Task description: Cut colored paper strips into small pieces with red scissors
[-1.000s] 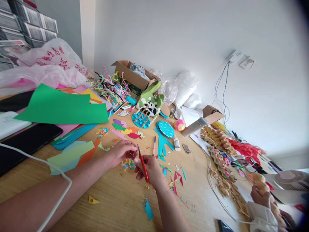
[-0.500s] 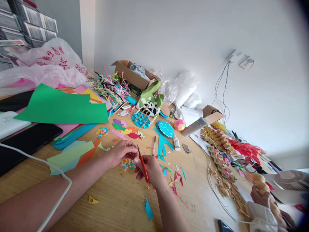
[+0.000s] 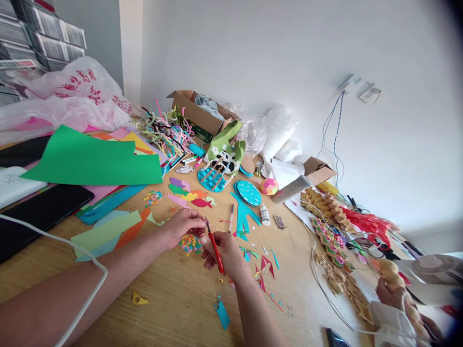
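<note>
My right hand (image 3: 224, 253) is closed around a slim red tool (image 3: 217, 253) with a dark pointed tip, angled up and left. The tip reaches the fingertips of my left hand (image 3: 188, 226), which are pinched together; anything between them is too small to make out. Below my left hand lies a pile of small coloured paper dots (image 3: 190, 245). Coloured paper fish (image 3: 201, 203) lie beyond the hands. Red paper scraps (image 3: 266, 266) and a blue paper piece (image 3: 222, 312) rest on the wooden table (image 3: 173, 299) near my right hand.
Green paper (image 3: 94, 161) tops a stack at left, by a black phone (image 3: 54, 207). A white cable crosses my left forearm. Behind stand a cardboard box (image 3: 198, 111), a panda bag (image 3: 224, 154) and a glue bottle (image 3: 265, 215). Another person's hand (image 3: 390, 291) holds a tan object at right.
</note>
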{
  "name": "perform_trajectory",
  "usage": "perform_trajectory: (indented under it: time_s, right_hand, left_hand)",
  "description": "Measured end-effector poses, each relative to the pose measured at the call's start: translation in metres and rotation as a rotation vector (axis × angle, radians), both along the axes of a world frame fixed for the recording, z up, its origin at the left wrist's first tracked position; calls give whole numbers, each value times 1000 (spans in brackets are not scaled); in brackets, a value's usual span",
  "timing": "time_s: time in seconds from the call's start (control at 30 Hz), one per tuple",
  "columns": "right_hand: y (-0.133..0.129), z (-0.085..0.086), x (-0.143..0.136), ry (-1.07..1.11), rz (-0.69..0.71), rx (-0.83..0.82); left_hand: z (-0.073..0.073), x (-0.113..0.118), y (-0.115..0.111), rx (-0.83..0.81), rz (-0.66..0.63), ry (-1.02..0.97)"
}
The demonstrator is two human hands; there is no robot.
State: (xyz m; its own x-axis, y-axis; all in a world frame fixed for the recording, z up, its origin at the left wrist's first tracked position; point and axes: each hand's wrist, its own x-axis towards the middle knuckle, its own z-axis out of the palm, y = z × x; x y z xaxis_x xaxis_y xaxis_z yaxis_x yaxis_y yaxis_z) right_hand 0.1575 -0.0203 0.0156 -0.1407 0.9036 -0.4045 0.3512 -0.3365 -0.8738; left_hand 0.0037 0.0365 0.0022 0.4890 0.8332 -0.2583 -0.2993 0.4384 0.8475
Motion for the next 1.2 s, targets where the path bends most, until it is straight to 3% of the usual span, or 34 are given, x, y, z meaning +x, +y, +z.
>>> perform_trajectory:
  time_s: [1.2]
  right_hand:
    - [0, 5, 0, 11, 11, -41]
  left_hand:
    - [-1, -1, 0, -1, -27, 13]
